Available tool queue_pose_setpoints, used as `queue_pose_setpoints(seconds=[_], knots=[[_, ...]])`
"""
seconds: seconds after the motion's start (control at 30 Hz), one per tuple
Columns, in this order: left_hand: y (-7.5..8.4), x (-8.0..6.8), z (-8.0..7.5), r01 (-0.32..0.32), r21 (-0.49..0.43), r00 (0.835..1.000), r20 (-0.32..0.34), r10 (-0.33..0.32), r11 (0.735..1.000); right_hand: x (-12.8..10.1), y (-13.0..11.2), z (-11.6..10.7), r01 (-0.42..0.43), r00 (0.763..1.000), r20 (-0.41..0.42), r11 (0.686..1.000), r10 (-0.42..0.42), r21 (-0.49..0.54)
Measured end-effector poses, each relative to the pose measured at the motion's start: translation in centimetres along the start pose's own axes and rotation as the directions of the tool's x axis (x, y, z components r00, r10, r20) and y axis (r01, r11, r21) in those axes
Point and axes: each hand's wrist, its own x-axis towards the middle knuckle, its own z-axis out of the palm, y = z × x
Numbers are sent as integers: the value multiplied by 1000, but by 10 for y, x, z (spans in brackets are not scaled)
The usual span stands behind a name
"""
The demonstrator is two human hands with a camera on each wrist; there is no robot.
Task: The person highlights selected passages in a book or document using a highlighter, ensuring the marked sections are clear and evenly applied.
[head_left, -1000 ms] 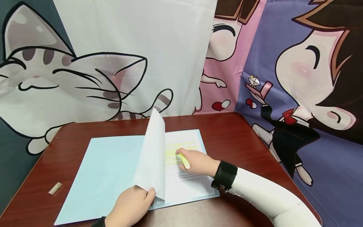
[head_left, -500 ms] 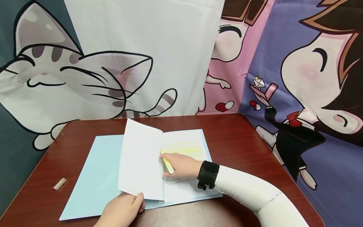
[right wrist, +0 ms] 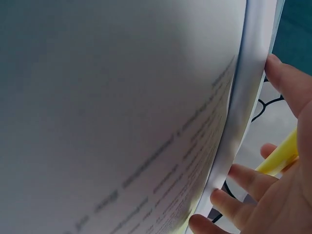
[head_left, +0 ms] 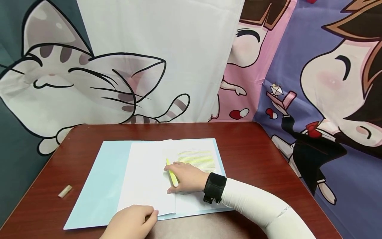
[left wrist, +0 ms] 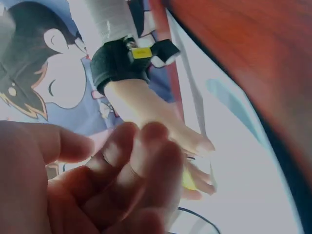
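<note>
A light blue folder lies spread on the table, with white sheets inside. The turned page lies almost flat on the left, blank side up. On the right, a printed page carries yellow-marked lines. My right hand holds a yellow highlighter between its fingers, while its fingertips touch the fold between the pages; the right wrist view shows these fingertips against the fold. My left hand is at the turned page's bottom edge. Its fingers are loosely bent, thumb apart, holding nothing in the left wrist view.
A small pale block lies on the brown table, left of the folder. Printed cartoon curtains hang behind and to the right of the table.
The raised page has come down onto the left side, and the left hand has let go of it. The right hand, with the highlighter, has moved left from the marked lines to the fold.
</note>
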Motion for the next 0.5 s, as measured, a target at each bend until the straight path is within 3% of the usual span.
queue_pose_setpoints(seconds=[0.13, 0.2, 0.4, 0.5], knots=[[8, 12, -3, -136, 132, 982, -113, 151, 982, 2, 0, 2, -14, 999, -29, 1000, 13, -10], [11, 22, -2, -170, 202, 971, -133, 199, 965, 3, 0, 3, -22, 999, -42, 1000, 22, -12], [15, 47, 13, -260, 299, 958, -41, 285, 918, 9, 0, 4, -32, 998, -49, 999, 31, -11], [13, 53, 23, -281, 309, 953, -26, 303, 909, 12, -1, 3, -30, 998, -46, 1000, 30, -4]])
